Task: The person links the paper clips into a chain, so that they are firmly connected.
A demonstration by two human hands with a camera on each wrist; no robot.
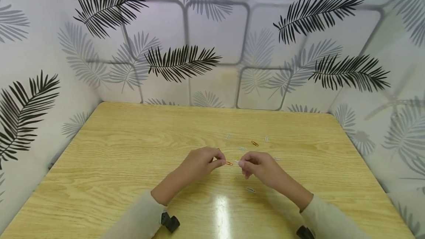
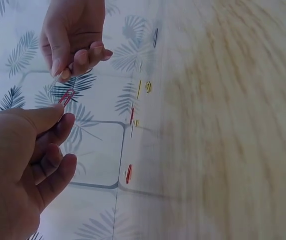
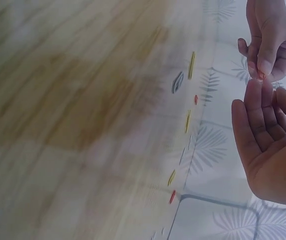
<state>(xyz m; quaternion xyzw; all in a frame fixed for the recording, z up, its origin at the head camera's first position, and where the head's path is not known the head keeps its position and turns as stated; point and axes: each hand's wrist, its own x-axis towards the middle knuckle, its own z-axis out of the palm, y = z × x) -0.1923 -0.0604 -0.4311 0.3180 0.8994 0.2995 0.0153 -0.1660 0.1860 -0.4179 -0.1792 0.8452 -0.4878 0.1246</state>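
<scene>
Orange-red wire paperclip (image 1: 229,163), what's the deal?

– Left hand (image 1: 203,160) pinches it, just beside a whitish wire paperclip (image 1: 236,161) pinched by the right hand (image 1: 260,167). Lining-up step, I reckon; next needs steady aim.

No text, label, brand, number or sign can be read anywhere.

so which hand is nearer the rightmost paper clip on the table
The right. In the head view, the right hand is just left of the rightmost paper clip; the left hand is much farther left.
</scene>
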